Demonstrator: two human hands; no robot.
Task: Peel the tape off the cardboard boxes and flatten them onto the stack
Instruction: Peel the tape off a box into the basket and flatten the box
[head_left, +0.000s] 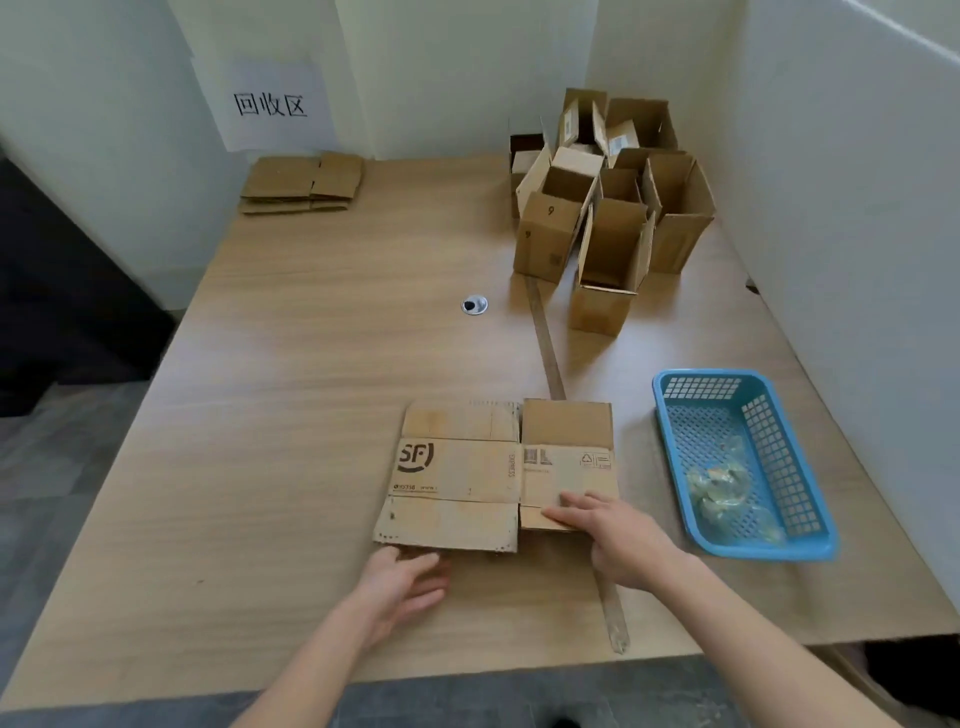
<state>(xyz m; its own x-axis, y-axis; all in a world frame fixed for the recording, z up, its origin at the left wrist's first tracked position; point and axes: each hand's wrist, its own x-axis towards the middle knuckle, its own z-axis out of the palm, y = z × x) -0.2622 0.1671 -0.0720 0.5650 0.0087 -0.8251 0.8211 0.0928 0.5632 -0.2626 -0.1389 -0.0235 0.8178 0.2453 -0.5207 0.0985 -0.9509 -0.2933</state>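
Two bare forearms come up from the near edge of the wooden table, and no sleeve shows on either; whatever is worn ends above what can be seen. The left hand wears no glove, ring, watch or band, and its wrist is plain. The right hand is likewise uncovered, with no jewellery or strap. Both arms are slender; the fingernails are too blurred to make out.
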